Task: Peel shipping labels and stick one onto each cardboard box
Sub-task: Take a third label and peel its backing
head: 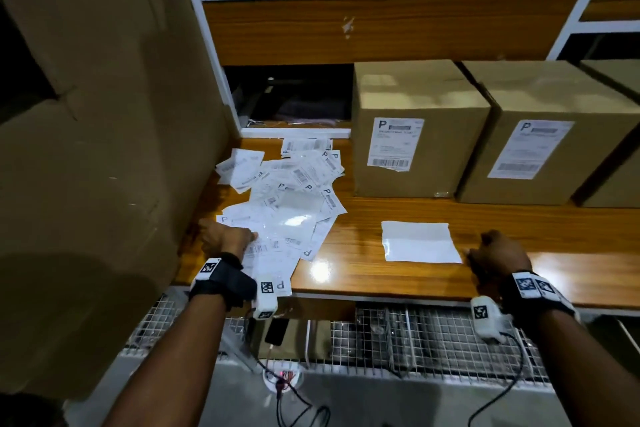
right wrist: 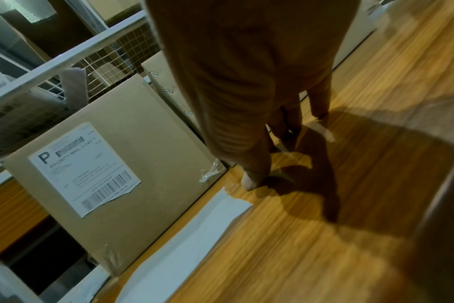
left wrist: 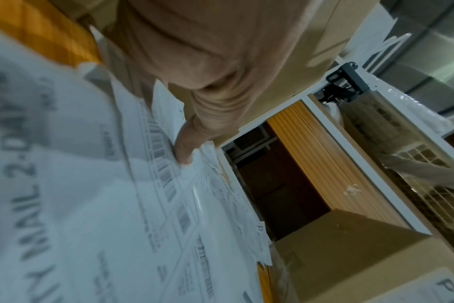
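Wooden shelf: glossy orange-brown grain, white metal frame, wire mesh below the front edge.

Pile of labels: loose white sheets printed with barcodes and a large "P", some with shiny clear backing, spread over the left part of the shelf. The left wrist view alone makes the print readable: "MAIL 2-DAY".

Left hand: rests on the near edge of the pile, fingers bent. In the left wrist view one fingertip presses on a barcode sheet; whether it pinches a sheet I cannot tell.

Blank sheet: plain white rectangle, lying flat near the middle of the shelf, apart from the pile.

Right hand: just beside the blank sheet's right corner, fingers curled down, tips touching the wood in the right wrist view; it holds nothing that can be seen.

First box: plain brown cardboard cube at the back of the shelf, label stuck on its front face. Only the right wrist view shows that label's torn lower edge.

Second box: same cardboard, touching the first on its right, also labelled.

Large carton: tall brown cardboard, standing left of the pile.
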A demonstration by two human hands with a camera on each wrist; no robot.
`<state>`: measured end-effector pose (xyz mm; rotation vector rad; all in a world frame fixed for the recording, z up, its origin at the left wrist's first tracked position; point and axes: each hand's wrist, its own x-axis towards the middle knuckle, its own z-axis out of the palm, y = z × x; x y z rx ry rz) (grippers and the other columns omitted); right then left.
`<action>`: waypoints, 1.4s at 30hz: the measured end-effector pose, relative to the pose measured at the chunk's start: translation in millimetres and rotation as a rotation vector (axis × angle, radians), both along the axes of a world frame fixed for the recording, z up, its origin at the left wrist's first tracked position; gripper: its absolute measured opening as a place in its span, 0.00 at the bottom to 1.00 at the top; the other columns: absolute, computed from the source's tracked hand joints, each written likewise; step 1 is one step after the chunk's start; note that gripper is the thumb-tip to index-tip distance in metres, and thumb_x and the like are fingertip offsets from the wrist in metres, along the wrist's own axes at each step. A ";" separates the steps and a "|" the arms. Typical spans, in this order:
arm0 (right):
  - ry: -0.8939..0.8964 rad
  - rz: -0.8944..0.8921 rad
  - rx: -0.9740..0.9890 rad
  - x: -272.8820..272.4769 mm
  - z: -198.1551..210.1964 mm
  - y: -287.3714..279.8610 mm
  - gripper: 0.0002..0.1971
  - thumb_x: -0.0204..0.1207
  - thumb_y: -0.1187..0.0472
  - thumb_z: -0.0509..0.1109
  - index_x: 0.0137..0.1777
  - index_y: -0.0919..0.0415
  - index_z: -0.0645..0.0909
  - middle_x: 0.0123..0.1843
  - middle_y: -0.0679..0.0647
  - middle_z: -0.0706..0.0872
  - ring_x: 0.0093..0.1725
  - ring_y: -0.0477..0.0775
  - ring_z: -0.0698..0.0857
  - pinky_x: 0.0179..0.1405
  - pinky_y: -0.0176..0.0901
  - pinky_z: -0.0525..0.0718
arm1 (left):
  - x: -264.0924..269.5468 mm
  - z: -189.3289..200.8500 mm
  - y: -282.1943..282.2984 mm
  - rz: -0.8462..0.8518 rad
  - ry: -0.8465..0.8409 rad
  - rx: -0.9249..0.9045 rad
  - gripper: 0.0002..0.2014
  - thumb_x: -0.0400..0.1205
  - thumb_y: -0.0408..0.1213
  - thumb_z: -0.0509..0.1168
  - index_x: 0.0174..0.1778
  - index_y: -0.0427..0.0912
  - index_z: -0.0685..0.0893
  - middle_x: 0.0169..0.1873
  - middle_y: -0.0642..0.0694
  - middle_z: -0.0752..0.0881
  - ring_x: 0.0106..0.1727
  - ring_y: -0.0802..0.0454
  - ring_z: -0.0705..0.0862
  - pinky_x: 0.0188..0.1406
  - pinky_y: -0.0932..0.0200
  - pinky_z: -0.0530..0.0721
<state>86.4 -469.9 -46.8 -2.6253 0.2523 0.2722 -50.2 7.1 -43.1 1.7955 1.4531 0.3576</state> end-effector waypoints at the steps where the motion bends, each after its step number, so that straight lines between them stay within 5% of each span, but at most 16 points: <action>1: 0.004 -0.008 0.014 -0.9 -0.4 -0.5 0.23 0.78 0.52 0.79 0.69 0.60 0.81 0.51 0.65 0.91 0.48 0.68 0.91 0.48 0.67 0.93 | -1.8 0.8 0.5 0.014 -0.062 0.035 0.48 0.63 0.34 0.89 0.75 0.33 0.70 0.72 0.30 0.81 0.69 0.29 0.82 0.67 0.37 0.84; 4: -0.001 -0.018 0.026 -1.6 0.7 0.2 0.23 0.79 0.52 0.79 0.70 0.59 0.81 0.50 0.64 0.90 0.45 0.67 0.92 0.46 0.65 0.94 | -5.7 7.8 2.2 -0.003 -0.161 0.150 0.23 0.71 0.35 0.83 0.61 0.33 0.88 0.61 0.31 0.90 0.59 0.30 0.89 0.58 0.39 0.89; 7: 0.011 0.002 -0.017 0.4 3.0 0.9 0.23 0.79 0.51 0.79 0.69 0.60 0.81 0.49 0.63 0.91 0.43 0.65 0.92 0.44 0.60 0.94 | -4.7 18.3 -2.3 -0.058 -0.308 0.139 0.15 0.78 0.38 0.79 0.58 0.35 0.92 0.55 0.35 0.93 0.52 0.36 0.90 0.51 0.44 0.90; 10: -0.004 0.005 -0.047 1.8 2.1 -0.1 0.25 0.78 0.51 0.80 0.72 0.61 0.81 0.56 0.65 0.90 0.52 0.67 0.91 0.54 0.63 0.92 | 2.7 35.1 -18.2 -0.099 -0.510 0.099 0.04 0.81 0.38 0.76 0.45 0.42 0.90 0.42 0.43 0.91 0.46 0.40 0.89 0.48 0.49 0.90; 13: 0.008 0.057 -0.085 1.2 5.7 -3.8 0.26 0.79 0.50 0.79 0.72 0.62 0.80 0.60 0.64 0.89 0.58 0.67 0.88 0.59 0.61 0.89 | 13.9 58.1 -48.8 -0.204 -0.701 -0.026 0.07 0.81 0.37 0.76 0.39 0.45 0.87 0.39 0.49 0.88 0.44 0.52 0.86 0.48 0.58 0.85; 16: 0.002 0.117 0.013 4.6 13.6 -14.1 0.19 0.81 0.54 0.77 0.65 0.67 0.84 0.55 0.63 0.90 0.55 0.65 0.89 0.53 0.58 0.89 | 25.6 78.2 -88.8 -0.355 -0.759 -0.105 0.06 0.81 0.38 0.77 0.39 0.43 0.89 0.38 0.49 0.89 0.41 0.55 0.85 0.43 0.59 0.84; 19: -0.183 0.177 0.271 6.3 31.7 -21.2 0.17 0.86 0.49 0.70 0.61 0.63 0.87 0.54 0.60 0.92 0.48 0.58 0.90 0.44 0.49 0.85 | 33.8 92.4 -137.7 -0.519 -0.796 -0.200 0.09 0.81 0.38 0.77 0.47 0.35 0.91 0.47 0.39 0.94 0.48 0.47 0.91 0.50 0.48 0.89; 22: -0.329 0.255 0.642 -7.9 70.5 -24.7 0.21 0.80 0.34 0.68 0.55 0.50 0.88 0.44 0.47 0.93 0.41 0.44 0.91 0.33 0.34 0.83 | 41.0 99.7 -195.7 -0.673 -0.840 -0.279 0.07 0.83 0.36 0.75 0.47 0.35 0.91 0.45 0.41 0.95 0.46 0.49 0.91 0.44 0.51 0.88; 24: -0.297 0.283 0.861 -13.1 90.5 -30.9 0.25 0.75 0.29 0.70 0.58 0.48 0.88 0.48 0.44 0.94 0.47 0.36 0.91 0.37 0.30 0.85 | 45.8 102.8 -234.5 -0.736 -0.851 -0.322 0.06 0.83 0.37 0.74 0.48 0.36 0.91 0.45 0.45 0.95 0.45 0.51 0.93 0.42 0.58 0.89; 26: -0.189 0.294 1.003 -12.9 103.5 -45.5 0.28 0.75 0.28 0.72 0.62 0.49 0.88 0.56 0.43 0.94 0.55 0.40 0.92 0.50 0.42 0.87 | 50.9 105.9 -272.5 -0.762 -0.849 -0.384 0.07 0.83 0.37 0.74 0.52 0.36 0.91 0.47 0.45 0.95 0.48 0.50 0.94 0.45 0.58 0.91; 29: -0.074 0.345 1.124 -9.7 110.7 -73.1 0.26 0.75 0.37 0.79 0.64 0.55 0.88 0.61 0.51 0.94 0.61 0.51 0.92 0.58 0.48 0.89 | 55.8 108.9 -322.2 -0.802 -0.859 -0.473 0.09 0.83 0.37 0.74 0.55 0.36 0.90 0.51 0.42 0.95 0.52 0.46 0.93 0.54 0.50 0.92; 35: -0.107 0.248 1.253 -1.1 109.5 -132.4 0.13 0.76 0.60 0.81 0.58 0.65 0.88 0.54 0.58 0.95 0.52 0.56 0.95 0.45 0.44 0.92 | 66.7 115.1 -402.0 -0.867 -0.854 -0.564 0.07 0.84 0.37 0.74 0.52 0.36 0.90 0.52 0.38 0.94 0.50 0.47 0.92 0.49 0.54 0.90; 39: -0.132 0.193 1.240 5.9 107.0 -168.0 0.11 0.80 0.59 0.78 0.58 0.64 0.87 0.54 0.57 0.95 0.52 0.55 0.94 0.44 0.44 0.90 | 73.7 121.1 -439.2 -0.876 -0.874 -0.633 0.05 0.87 0.37 0.70 0.49 0.44 0.91 0.52 0.43 0.94 0.48 0.52 0.92 0.42 0.58 0.88; 42: -0.120 0.182 1.246 10.8 106.5 -184.8 0.09 0.81 0.58 0.77 0.57 0.61 0.88 0.54 0.55 0.95 0.52 0.54 0.94 0.41 0.41 0.89 | 78.7 121.8 -454.2 -0.888 -0.889 -0.651 0.05 0.87 0.37 0.69 0.53 0.42 0.90 0.56 0.42 0.94 0.51 0.50 0.91 0.46 0.55 0.87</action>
